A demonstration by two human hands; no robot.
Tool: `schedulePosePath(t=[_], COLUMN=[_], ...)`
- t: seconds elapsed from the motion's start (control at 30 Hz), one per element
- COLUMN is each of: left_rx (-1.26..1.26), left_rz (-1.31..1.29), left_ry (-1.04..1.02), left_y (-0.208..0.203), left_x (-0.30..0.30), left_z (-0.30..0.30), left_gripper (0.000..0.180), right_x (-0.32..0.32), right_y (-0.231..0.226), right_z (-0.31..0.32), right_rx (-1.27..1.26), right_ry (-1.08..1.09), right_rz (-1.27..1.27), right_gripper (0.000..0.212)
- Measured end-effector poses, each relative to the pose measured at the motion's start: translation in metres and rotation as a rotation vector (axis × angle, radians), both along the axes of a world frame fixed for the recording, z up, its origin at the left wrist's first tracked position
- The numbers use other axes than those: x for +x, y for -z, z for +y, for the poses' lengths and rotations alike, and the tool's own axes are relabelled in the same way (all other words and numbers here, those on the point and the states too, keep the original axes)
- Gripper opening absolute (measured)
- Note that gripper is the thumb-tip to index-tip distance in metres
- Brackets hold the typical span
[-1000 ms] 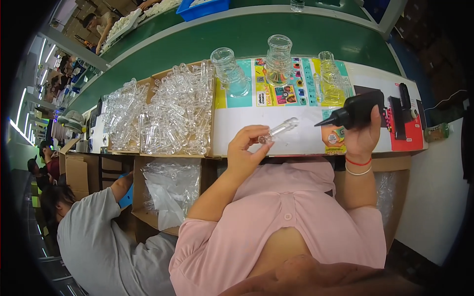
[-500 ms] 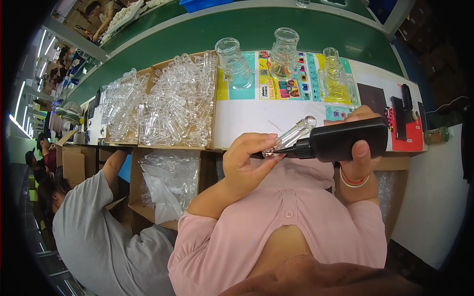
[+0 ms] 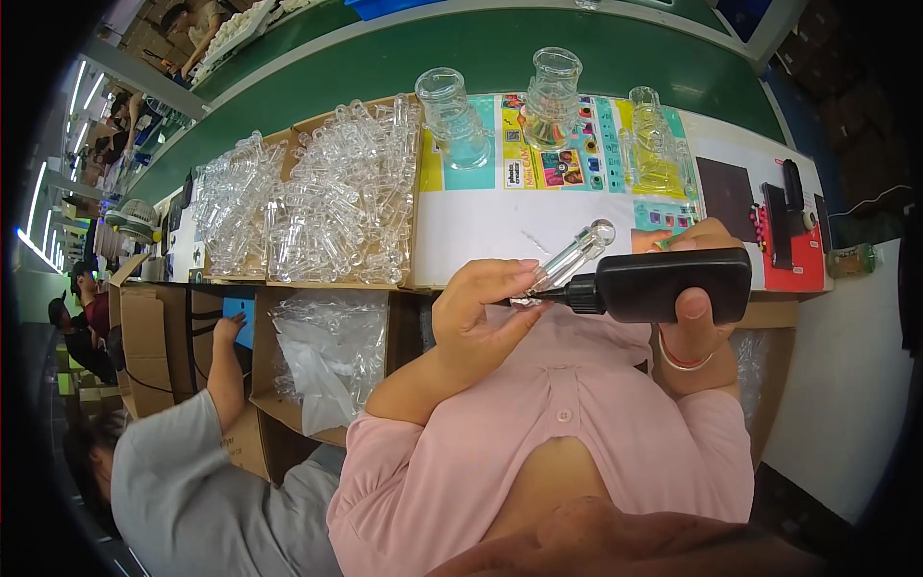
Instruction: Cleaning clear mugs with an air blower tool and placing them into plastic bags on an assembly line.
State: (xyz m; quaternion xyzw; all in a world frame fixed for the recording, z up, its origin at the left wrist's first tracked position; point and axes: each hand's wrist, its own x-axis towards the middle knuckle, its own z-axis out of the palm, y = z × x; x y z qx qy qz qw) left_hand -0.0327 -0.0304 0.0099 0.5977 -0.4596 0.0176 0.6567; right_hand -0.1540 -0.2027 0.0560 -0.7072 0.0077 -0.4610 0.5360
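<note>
Between thumb and fingers, my left hand (image 3: pixel 486 313) pinches one end of a clear tube-like piece (image 3: pixel 575 256) with a rounded knob at its far end. My right hand (image 3: pixel 700 313) is wrapped round a black squeeze bottle (image 3: pixel 673 286), tipped on its side with the nozzle pointing left. The bottle's black nozzle cap (image 3: pixel 582 293) meets the clear piece close to my left fingertips; the exact contact spot is too small to make out. Both things are held above the near edge of the white table.
Boxes of clear tube pieces (image 3: pixel 336 207) stand at the left. Clear vessels (image 3: pixel 452 120), (image 3: pixel 555 101) and a clear assembly (image 3: pixel 654 144) stand on printed sheets. Black tools (image 3: pixel 777 226) lie at the right. A co-worker in grey (image 3: pixel 192 462) bends at the left beside cardboard boxes (image 3: pixel 144 337).
The black bottle has tilted slightly, its nozzle still at the clear piece. My left hand has hardly moved. The co-worker's arm at the left has shifted, the hand now at a blue thing.
</note>
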Motion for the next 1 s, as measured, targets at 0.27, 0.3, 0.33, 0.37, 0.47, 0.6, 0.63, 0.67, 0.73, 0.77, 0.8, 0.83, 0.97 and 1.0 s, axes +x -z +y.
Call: schedulePosePath(t=[0.27, 0.3, 0.33, 0.37, 0.47, 0.6, 0.63, 0.67, 0.73, 0.77, 0.8, 0.83, 0.97, 1.0], left_rx=[0.037, 0.039, 0.041, 0.042, 0.053, 0.078, 0.088, 0.089, 0.091, 0.092, 0.096, 0.100, 0.121, 0.110], left_rz=[-0.057, -0.086, -0.115, -0.115, -0.154, -0.209, -0.239, -0.238, -0.261, -0.261, -0.268, -0.276, -0.306, -0.323], left_ry=[0.033, 0.025, 0.017, 0.019, 0.002, -0.029, -0.044, -0.043, -0.062, -0.061, -0.062, -0.062, -0.080, -0.085], left_y=[0.001, 0.000, -0.001, -0.002, -0.003, -0.006, -0.007, -0.008, -0.008, -0.008, -0.007, -0.006, -0.008, -0.008], left_x=[0.001, 0.001, 0.002, 0.002, 0.002, 0.001, 0.001, 0.001, 0.001, 0.001, 0.001, 0.002, 0.004, 0.005], left_z=[0.004, 0.004, 0.004, 0.004, 0.004, 0.005, 0.005, 0.005, 0.005, 0.005, 0.005, 0.005, 0.004, 0.002], left_gripper=[0.044, 0.044, 0.044, 0.044, 0.045, 0.045, 0.045, 0.045, 0.045, 0.045, 0.045, 0.045, 0.044, 0.043], right_x=[0.002, 0.002, 0.003, 0.003, 0.003, -0.001, -0.002, -0.004, -0.008, -0.009, -0.012, -0.014, -0.018, -0.019], right_y=[0.000, 0.000, -0.001, -0.001, -0.006, -0.015, -0.016, -0.018, -0.022, -0.024, -0.026, -0.028, -0.035, -0.035], right_z=[0.000, -0.001, -0.002, -0.003, -0.005, -0.006, -0.006, -0.006, -0.006, -0.006, -0.005, -0.004, -0.003, -0.001], right_rx=[0.117, 0.118, 0.102, 0.086, 0.086, 0.034, 0.022, 0.010, -0.083, -0.177, -0.176, -0.244, -0.435, -0.446], right_ry=[-0.038, -0.036, -0.040, -0.044, -0.061, -0.068, -0.070, -0.074, -0.063, -0.053, -0.052, -0.055, -0.117, -0.151], right_rz=[0.021, 0.022, 0.021, 0.019, 0.044, 0.095, 0.121, 0.147, 0.165, 0.182, 0.183, 0.191, 0.197, 0.176], right_gripper=[0.039, 0.039, 0.039, 0.039, 0.037, 0.037, 0.036, 0.035, 0.032, 0.031, 0.031, 0.030, 0.039, 0.043])
